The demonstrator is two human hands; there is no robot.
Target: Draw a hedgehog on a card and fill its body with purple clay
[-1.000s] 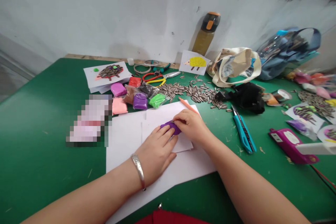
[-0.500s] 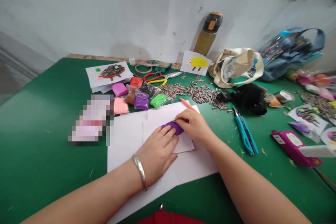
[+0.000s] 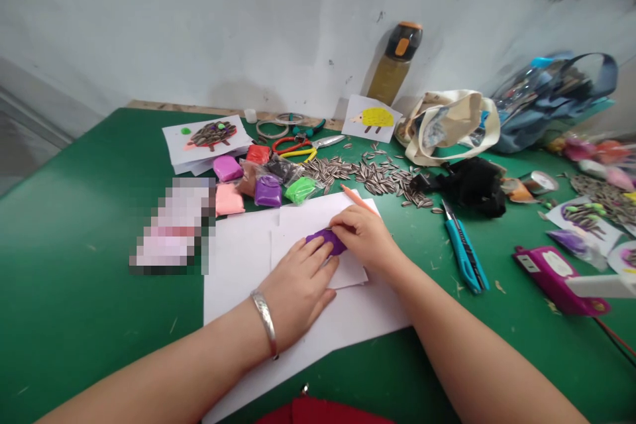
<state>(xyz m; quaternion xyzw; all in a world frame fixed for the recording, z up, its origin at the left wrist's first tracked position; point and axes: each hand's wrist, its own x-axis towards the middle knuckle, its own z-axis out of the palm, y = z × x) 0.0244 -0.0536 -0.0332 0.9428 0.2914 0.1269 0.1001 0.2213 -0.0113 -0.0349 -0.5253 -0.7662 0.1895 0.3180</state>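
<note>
A flat patch of purple modelling clay (image 3: 339,245) lies on a small white sheet of paper (image 3: 345,275), partly covered by my fingers. My left hand (image 3: 303,285), with a silver bangle at the wrist, rests over the sheet, fingers stretched out and their tips on the clay. At the clay's upper right edge, my right hand (image 3: 365,235) is closed in a pinch on a small sliver that looks like a sunflower seed, mostly hidden by the fingertips. An orange pencil (image 3: 355,197) lies just beyond that hand. Larger white sheets (image 3: 238,278) spread underneath.
Behind the paper are loose sunflower seeds (image 3: 377,179), packets of coloured clay (image 3: 268,191) and red-handled pliers (image 3: 291,144). A blue utility knife (image 3: 467,255) lies to the right, with its blade out. A seed-covered hedgehog picture (image 3: 211,136) sits back left; a bottle (image 3: 395,63) stands by the wall.
</note>
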